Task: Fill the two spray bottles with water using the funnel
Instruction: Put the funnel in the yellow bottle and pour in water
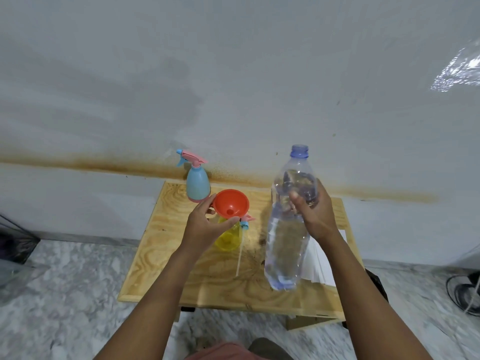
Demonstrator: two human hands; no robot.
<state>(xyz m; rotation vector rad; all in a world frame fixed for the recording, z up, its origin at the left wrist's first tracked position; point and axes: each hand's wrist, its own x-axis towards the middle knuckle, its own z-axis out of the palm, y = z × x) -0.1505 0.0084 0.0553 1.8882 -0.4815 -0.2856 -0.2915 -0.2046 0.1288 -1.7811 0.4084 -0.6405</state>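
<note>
My left hand (207, 223) holds the orange funnel (231, 202) by its rim and neck, its spout set in the mouth of the yellow spray bottle (230, 239), which stands open on the wooden table (166, 245). That bottle's pink and blue spray head (245, 221) with its long white tube lies beside it. My right hand (313, 214) grips a large clear water bottle (288, 229), uncapped and upright, held above the table. A blue spray bottle (198, 181) with its pink trigger head fitted stands at the table's back edge.
White papers (320, 263) lie on the table's right side under the water bottle. The wall is close behind the table. A dark fan base (465, 292) sits on the marble floor at right, a dark object (15, 245) at left.
</note>
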